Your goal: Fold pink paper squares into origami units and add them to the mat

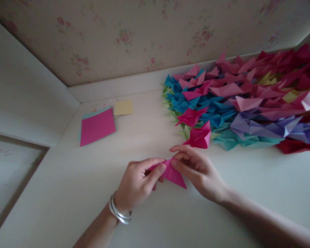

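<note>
A: What are the hands doing?

B: The left hand [139,177] is curled, its thumb and fingers pinching a folded pink paper [175,178]. The right hand [196,168] pinches the same paper by its upper edge, thumb on the near face, with a finger reaching out loosely beyond.

A: And where is that paper?

B: Between the two hands, above the near part of the white table [155,225], with one pointed corner hanging down towards the right. I can't tell whether it touches the tabletop.

A: Anything on the wrists?

B: Silver bracelets [116,210] on the left one.

A: What's nearest to the hands?

B: A bright pink paper bird [200,136], just beyond the right hand's fingers, at the edge of a big crowd of folded paper birds [222,117]. Those are pink, blue, purple, green, teal, yellow and red, packed together on the right.

A: And on the left?

B: A flat pink sheet [98,127] over a light blue sheet [100,112] that shows along its edge. A small yellow paper [123,107] lies just beside them.

A: Behind it all?

B: Flowered wallpaper [144,38].
</note>
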`<state>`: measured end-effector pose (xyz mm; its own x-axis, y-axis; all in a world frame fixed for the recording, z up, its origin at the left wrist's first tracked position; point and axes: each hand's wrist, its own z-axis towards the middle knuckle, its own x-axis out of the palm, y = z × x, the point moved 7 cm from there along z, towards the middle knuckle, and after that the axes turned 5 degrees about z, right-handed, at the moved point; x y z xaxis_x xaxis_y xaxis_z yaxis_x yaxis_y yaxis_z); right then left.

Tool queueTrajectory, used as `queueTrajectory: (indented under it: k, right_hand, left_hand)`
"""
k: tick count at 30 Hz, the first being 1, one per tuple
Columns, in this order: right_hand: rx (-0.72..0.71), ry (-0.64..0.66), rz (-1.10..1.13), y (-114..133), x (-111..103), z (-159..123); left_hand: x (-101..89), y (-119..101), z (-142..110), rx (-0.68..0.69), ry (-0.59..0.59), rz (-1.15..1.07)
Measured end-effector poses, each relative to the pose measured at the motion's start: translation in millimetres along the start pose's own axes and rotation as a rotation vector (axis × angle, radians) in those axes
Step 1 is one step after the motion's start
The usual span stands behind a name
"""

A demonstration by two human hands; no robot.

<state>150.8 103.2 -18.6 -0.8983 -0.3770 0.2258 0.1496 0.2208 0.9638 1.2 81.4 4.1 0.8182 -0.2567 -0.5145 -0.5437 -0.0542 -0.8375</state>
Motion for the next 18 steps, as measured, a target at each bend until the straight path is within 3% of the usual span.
queueTrajectory:
  k: [9,15,18]
  right_hand:
    - [-0.021,-0.026,0.047,-1,1,1]
    - [0.068,0.072,0.228,1,9,3]
    - [0.106,0.019,0.244,2,5,5]
  left_hand:
    - [0.3,1,0,-0.049,-0.035,-0.064]
    - [3.9,10,-1,-0.124,-0.036,-0.187]
    - [4.3,5,-1,-0.073,-0.02,-0.141]
